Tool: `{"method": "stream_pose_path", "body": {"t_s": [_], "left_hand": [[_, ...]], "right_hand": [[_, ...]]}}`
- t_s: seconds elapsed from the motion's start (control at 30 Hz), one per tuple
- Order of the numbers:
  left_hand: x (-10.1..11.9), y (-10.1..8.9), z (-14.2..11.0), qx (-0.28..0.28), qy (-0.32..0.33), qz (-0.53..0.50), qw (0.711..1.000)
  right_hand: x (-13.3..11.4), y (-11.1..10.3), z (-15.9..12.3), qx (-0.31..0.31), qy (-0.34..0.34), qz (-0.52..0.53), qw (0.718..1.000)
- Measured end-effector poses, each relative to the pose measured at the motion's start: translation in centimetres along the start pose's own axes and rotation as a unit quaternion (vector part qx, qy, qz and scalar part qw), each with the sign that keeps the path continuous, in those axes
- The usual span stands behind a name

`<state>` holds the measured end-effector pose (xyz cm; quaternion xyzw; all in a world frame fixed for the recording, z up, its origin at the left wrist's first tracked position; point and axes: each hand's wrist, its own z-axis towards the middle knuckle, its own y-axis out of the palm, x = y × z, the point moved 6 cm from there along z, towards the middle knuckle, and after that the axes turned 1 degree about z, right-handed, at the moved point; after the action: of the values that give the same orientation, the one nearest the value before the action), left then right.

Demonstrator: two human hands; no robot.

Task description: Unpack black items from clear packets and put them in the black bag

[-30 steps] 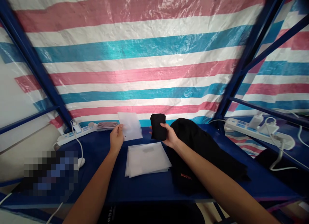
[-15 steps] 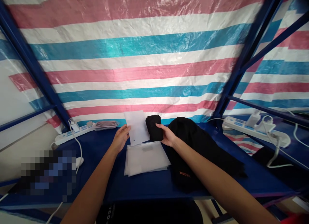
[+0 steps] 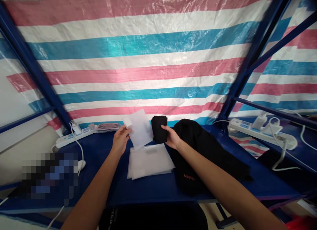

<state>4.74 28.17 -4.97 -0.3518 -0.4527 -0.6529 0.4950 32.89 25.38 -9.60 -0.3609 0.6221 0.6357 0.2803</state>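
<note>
My left hand [image 3: 120, 139] pinches a frosted white plastic bag [image 3: 139, 128] by its lower left edge and holds it tilted above the blue table [image 3: 153, 187]. My right hand [image 3: 171, 137] grips a small folded black cloth [image 3: 158, 128] right beside the bag, the two nearly touching. Under both hands lies a stack of the same white bags [image 3: 149, 160], flat on the table.
A heap of black fabric [image 3: 205, 154] with red lettering lies right of the stack. A packed dark bag [image 3: 107, 127] and a white power strip [image 3: 74, 135] sit at the back left. Another power strip [image 3: 260, 132] with chargers lies on the right. A striped tarp hangs behind.
The left hand has brought the white bag rightward and tilted it toward the black cloth. The right hand has shifted the cloth slightly left, closing the gap between them.
</note>
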Motion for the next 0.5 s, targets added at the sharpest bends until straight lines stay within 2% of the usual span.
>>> {"method": "stream_pose_path", "body": {"t_s": [0.07, 0.13, 0.17, 0.23, 0.27, 0.33, 0.4, 0.5], "left_hand": [[2.7, 0.3, -1.1, 0.03, 0.113, 0.082, 0.99], [5.5, 1.9, -3.2, 0.014, 0.217, 0.197, 0.956], [6.6, 3.3, -4.5, -0.021, 0.248, 0.255, 0.934], [7.4, 6.5, -7.4, -0.133, 0.274, 0.354, 0.884], [7.2, 8.1, -9.0, -0.198, 0.273, 0.395, 0.855], [5.9, 10.5, -11.9, -0.293, 0.25, 0.461, 0.799], [4.3, 11.9, -13.9, -0.34, 0.222, 0.504, 0.762], [2.0, 12.5, -15.5, -0.377, 0.197, 0.539, 0.727]], "right_hand": [[-0.3, -0.1, 0.2, 0.003, -0.02, 0.015, 1.0], [-0.6, -0.4, 0.4, 0.016, -0.036, 0.029, 0.999], [-0.7, -0.6, 0.5, 0.024, -0.041, 0.036, 0.998], [-0.8, -0.7, 0.5, 0.03, -0.041, 0.048, 0.998], [-0.8, -0.6, 0.5, 0.029, -0.037, 0.054, 0.997], [-0.7, -0.5, 0.4, 0.024, -0.029, 0.065, 0.997], [-0.7, -0.5, 0.4, 0.028, -0.029, 0.073, 0.997], [-0.9, -0.8, 0.6, 0.054, -0.045, 0.069, 0.995]]}}
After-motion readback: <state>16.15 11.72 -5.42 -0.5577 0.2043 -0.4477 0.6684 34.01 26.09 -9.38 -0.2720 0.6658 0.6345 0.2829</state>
